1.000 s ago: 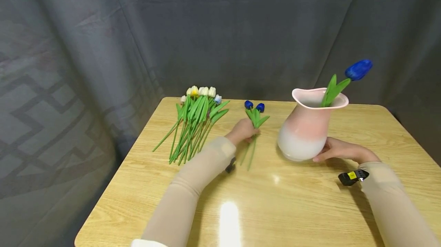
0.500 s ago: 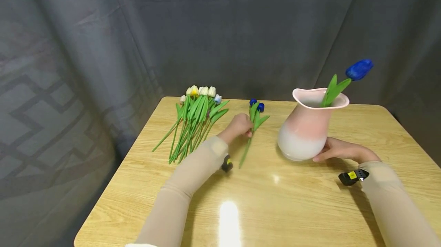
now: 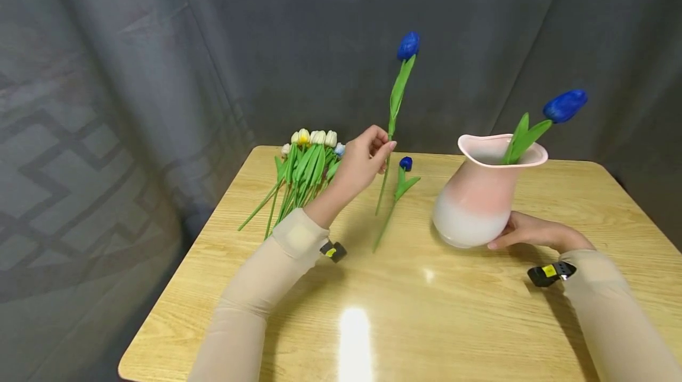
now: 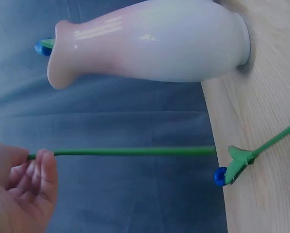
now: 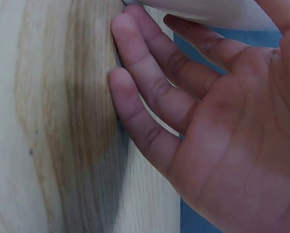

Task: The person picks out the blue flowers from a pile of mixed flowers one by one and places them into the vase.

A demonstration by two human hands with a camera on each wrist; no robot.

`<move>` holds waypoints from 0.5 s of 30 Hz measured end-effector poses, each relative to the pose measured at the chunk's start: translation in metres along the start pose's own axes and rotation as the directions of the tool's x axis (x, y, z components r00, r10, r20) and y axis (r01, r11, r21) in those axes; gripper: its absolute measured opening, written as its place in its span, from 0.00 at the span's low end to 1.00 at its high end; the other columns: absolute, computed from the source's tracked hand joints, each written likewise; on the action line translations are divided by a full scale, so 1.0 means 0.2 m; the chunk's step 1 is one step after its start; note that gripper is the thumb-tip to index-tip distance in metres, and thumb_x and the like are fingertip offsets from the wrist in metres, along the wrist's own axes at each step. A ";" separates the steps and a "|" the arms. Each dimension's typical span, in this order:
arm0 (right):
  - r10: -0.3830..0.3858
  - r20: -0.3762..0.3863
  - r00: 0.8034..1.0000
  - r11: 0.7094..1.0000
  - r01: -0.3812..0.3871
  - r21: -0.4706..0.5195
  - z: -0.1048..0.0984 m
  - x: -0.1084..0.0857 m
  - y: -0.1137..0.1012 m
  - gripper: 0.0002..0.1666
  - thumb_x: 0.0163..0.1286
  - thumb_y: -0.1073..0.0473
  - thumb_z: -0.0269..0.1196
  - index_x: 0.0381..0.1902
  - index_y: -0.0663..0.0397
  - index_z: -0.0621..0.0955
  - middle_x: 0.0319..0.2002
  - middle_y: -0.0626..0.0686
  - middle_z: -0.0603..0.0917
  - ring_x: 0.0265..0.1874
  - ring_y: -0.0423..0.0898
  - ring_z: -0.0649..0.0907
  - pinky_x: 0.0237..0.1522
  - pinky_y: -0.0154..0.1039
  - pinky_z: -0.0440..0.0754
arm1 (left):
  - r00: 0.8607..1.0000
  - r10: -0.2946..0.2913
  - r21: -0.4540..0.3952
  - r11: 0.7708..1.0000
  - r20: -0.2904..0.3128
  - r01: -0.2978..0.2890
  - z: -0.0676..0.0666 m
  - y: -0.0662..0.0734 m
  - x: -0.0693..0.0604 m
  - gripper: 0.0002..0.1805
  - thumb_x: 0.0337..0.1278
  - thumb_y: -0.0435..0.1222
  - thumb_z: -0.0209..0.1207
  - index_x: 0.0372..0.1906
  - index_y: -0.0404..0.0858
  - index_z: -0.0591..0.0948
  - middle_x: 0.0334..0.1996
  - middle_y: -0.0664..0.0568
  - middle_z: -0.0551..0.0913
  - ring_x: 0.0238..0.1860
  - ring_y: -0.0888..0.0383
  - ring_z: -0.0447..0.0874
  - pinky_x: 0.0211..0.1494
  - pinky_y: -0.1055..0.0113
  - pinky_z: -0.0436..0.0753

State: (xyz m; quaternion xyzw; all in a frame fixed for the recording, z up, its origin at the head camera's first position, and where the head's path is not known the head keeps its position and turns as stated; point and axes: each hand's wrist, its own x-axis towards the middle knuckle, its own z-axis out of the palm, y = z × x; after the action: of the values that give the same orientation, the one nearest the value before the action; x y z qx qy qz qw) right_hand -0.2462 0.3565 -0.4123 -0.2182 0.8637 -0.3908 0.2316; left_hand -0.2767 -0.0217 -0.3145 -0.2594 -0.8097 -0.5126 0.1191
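Observation:
In the head view, my left hand (image 3: 367,157) pinches the stem of a blue tulip (image 3: 408,46), which stands nearly upright above the table. The left wrist view shows the green stem (image 4: 135,151) between thumb and fingertips; its bloom is outside that view. Another blue tulip (image 3: 406,163) lies on the table just right of the held stem. A pink-and-white vase (image 3: 474,204) stands to the right with one blue tulip (image 3: 566,106) leaning out of its mouth. My right hand (image 3: 538,233) rests at the vase's lower right side, fingers (image 5: 154,92) extended loosely by its base.
Several white, yellow and pale tulips (image 3: 309,163) lie in a bunch at the table's left, partly behind my left hand and forearm. The wooden table (image 3: 426,323) ends at a grey curtain (image 3: 341,74) behind it.
My left hand has drawn one of the two lying blue tulips away from the other and raised it upright off the table. The right hand has stayed at the vase.

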 end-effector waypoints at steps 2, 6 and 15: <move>0.002 0.000 1.000 1.000 -0.002 0.001 0.00 0.00 0.00 0.37 0.61 0.63 0.67 0.63 0.72 0.64 0.54 0.54 0.77 0.48 0.29 0.77 0.49 0.29 0.76 | 0.997 0.078 0.013 0.997 -0.023 -0.077 -0.01 0.01 -0.03 0.09 0.70 0.40 0.53 0.42 0.38 0.75 0.29 0.49 0.79 0.23 0.57 0.79 0.26 0.71 0.79; 0.003 -0.002 1.000 1.000 -0.003 0.006 -0.01 -0.01 0.00 0.38 0.61 0.63 0.67 0.63 0.72 0.63 0.55 0.55 0.77 0.48 0.29 0.78 0.49 0.29 0.77 | 0.985 0.170 0.013 0.985 -0.027 -0.169 0.00 -0.02 -0.08 0.09 0.71 0.37 0.52 0.42 0.35 0.76 0.31 0.49 0.78 0.23 0.58 0.78 0.27 0.71 0.78; 0.038 0.006 0.999 0.999 -0.038 -0.008 -0.01 -0.03 0.00 0.41 0.61 0.61 0.67 0.65 0.71 0.61 0.59 0.64 0.73 0.50 0.32 0.77 0.48 0.30 0.77 | 0.987 0.126 0.108 0.985 0.098 -0.137 0.09 -0.09 -0.16 0.10 0.72 0.38 0.50 0.44 0.36 0.78 0.27 0.53 0.78 0.23 0.65 0.76 0.28 0.75 0.77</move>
State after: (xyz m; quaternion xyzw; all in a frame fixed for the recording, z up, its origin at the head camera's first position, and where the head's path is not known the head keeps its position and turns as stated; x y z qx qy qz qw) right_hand -0.2429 0.3606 -0.4098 -0.2040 0.8686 -0.3822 0.2405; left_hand -0.2591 -0.0210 -0.3511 -0.3281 -0.8234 -0.4441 0.1307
